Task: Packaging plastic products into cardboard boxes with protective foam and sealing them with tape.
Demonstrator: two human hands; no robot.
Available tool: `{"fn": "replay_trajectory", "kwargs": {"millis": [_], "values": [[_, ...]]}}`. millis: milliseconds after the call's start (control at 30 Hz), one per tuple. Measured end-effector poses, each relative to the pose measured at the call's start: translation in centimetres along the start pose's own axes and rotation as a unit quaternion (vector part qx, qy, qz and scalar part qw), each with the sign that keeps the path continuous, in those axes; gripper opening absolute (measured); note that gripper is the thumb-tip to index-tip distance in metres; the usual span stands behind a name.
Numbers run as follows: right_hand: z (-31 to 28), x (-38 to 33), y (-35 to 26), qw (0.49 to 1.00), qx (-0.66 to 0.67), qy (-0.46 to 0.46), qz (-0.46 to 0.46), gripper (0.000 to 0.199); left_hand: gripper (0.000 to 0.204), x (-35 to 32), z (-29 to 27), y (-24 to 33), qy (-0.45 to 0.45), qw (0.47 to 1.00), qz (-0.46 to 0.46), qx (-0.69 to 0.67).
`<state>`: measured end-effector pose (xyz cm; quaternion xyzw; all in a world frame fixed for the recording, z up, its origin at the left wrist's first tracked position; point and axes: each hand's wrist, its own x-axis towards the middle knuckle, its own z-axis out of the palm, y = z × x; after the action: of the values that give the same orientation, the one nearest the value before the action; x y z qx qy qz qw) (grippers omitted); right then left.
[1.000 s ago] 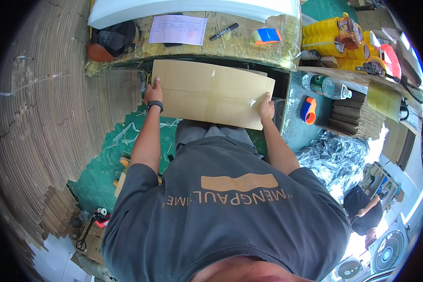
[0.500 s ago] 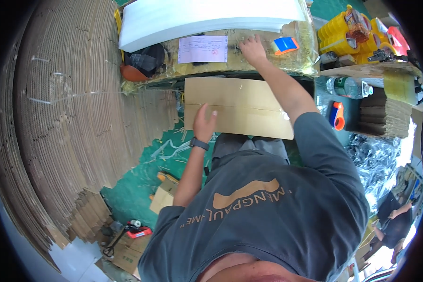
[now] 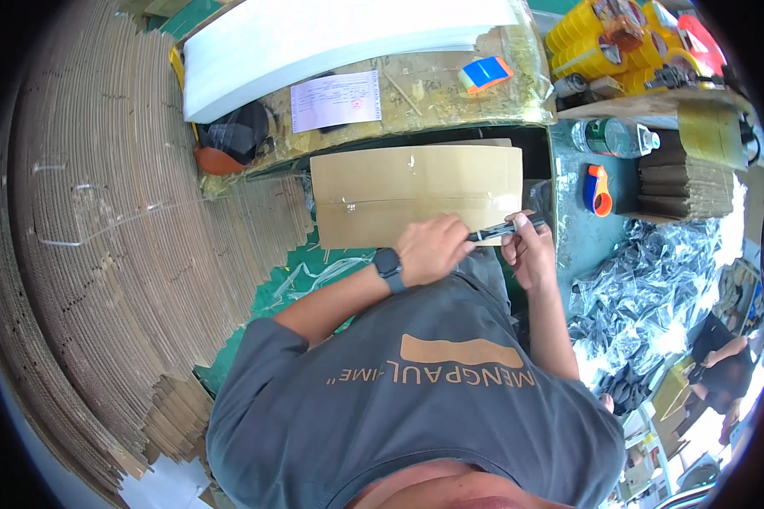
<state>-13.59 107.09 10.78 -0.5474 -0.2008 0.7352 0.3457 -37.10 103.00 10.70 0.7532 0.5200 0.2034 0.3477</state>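
Observation:
A black and grey marker pen [image 3: 502, 229] is held level between my hands, above the near edge of a closed cardboard box [image 3: 416, 191]. My right hand [image 3: 530, 254] grips its right part between thumb and fingers. The fingers of my left hand [image 3: 433, 250] are closed round its left end, which they partly hide. The box lies in front of my body, its long side running left to right. A dark watch [image 3: 389, 267] is on my left wrist.
Beyond the box, a worktable holds white foam sheets [image 3: 339, 38], a printed paper [image 3: 335, 100], a thin stick [image 3: 401, 92] and a blue-orange tape dispenser [image 3: 485, 75]. Flattened cartons [image 3: 136, 204] crowd the left. A bottle [image 3: 611, 137], tape cutter [image 3: 598, 191] and plastic wrap [image 3: 637, 288] are at right.
My right hand has come back from the table and now grips the marker. My left hand has moved right, from the box to the marker's left end.

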Motion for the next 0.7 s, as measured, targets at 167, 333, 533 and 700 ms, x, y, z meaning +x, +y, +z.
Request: {"fn": "replay_trajectory", "kwargs": {"millis": [167,333,533,700], "values": [[-5.6,-1.6,2.8,0.994,0.036,0.102,-0.03,0.026,0.03,3.7,9.1,3.9,-0.056,0.994,0.012,-0.096],[-12.3,-3.5,3.0,0.981,0.185,0.048,-0.041,0.029,0.043,6.5,12.5,9.2,-0.281,0.649,-0.291,-0.644],[-20.2,2.2,8.0,0.851,0.512,0.106,-0.044,0.024,0.048,8.5,17.9,10.6,-0.198,0.427,-0.417,-0.777],[-27.1,10.7,15.7,0.904,0.381,0.18,-0.074,0.036,0.049,10.7,22.6,1.3,0.081,0.9,-0.27,-0.333]]}}
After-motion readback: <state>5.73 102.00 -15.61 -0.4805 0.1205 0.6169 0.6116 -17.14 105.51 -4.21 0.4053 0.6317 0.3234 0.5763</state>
